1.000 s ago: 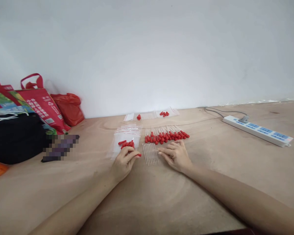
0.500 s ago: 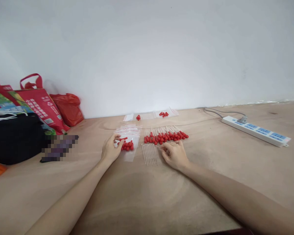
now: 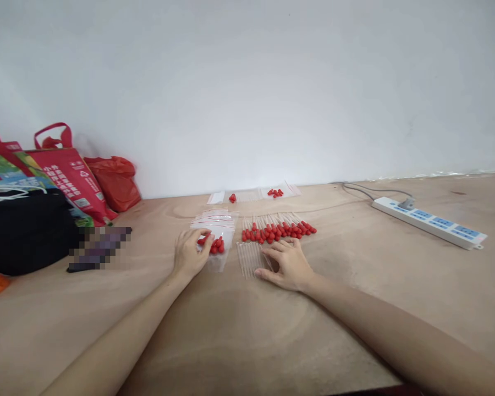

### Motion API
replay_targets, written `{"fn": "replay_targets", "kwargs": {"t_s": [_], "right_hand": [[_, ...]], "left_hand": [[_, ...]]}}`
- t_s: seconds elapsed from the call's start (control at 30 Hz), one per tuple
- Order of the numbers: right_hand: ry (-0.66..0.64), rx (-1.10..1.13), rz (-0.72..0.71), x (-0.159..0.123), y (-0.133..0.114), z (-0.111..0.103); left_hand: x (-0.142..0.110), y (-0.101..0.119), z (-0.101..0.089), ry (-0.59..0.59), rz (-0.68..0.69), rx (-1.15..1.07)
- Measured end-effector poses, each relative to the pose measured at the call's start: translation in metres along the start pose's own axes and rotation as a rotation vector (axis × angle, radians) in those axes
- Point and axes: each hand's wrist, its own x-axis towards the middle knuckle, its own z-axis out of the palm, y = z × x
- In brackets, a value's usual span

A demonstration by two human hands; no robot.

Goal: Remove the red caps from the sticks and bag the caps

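Left hand [image 3: 188,254] pinching at small red rubber bulbs [image 3: 214,245] on clear plastic bags [image 3: 218,226], right hand [image 3: 287,263] spread flat beside bare clear glass tubes [image 3: 249,258]; lifting a single bulb likely avoids scattering the heap.

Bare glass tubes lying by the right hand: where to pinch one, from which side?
Probably pinch a glass tube at its near end, coming from above on the near side. The tubes lie flat, parallel, packed closely, so mid-shaft gives fingers little room; the right hand already rests at that edge.
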Motion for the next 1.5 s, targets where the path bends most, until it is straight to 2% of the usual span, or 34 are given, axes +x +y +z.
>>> {"fn": "replay_targets", "kwargs": {"t_s": [0.1, 0.27, 0.37, 0.5, 0.67, 0.87, 1.03, 1.17, 1.3, 1.5], "right_hand": [[-0.011, -0.003, -0.031, 0.001, 0.000, 0.000], [-0.041, -0.004, -0.064, 0.001, 0.001, 0.000], [-0.043, 0.001, -0.062, 0.001, 0.001, -0.001], [-0.030, 0.015, -0.035, 0.001, 0.001, -0.003], [-0.022, 0.034, -0.008, 0.001, 0.001, -0.003], [-0.006, 0.024, 0.005, 0.002, 0.001, -0.004], [0.066, 0.040, 0.032, 0.000, 0.003, -0.001], [0.204, 0.004, 0.048, 0.000, 0.005, 0.002], [0.267, -0.055, -0.015, 0.000, 0.005, 0.002], [0.201, -0.051, -0.165, 0.000, 0.005, 0.001]], "left_hand": [[0.003, 0.021, 0.001, -0.120, 0.085, -0.008], [0.016, 0.055, 0.016, -0.297, 0.105, 0.025], [0.028, 0.064, 0.028, -0.387, 0.107, 0.052], [0.039, 0.063, 0.038, -0.460, 0.075, 0.003], [0.040, 0.060, 0.046, -0.438, 0.048, -0.067], [0.034, 0.056, 0.049, -0.275, -0.062, -0.157], [0.026, 0.044, 0.041, -0.145, -0.174, -0.277], [0.003, 0.037, 0.026, -0.050, -0.199, -0.580], [-0.024, 0.045, 0.009, -0.108, -0.146, -0.782], [-0.039, 0.055, 0.006, -0.209, -0.078, -0.868]]}}
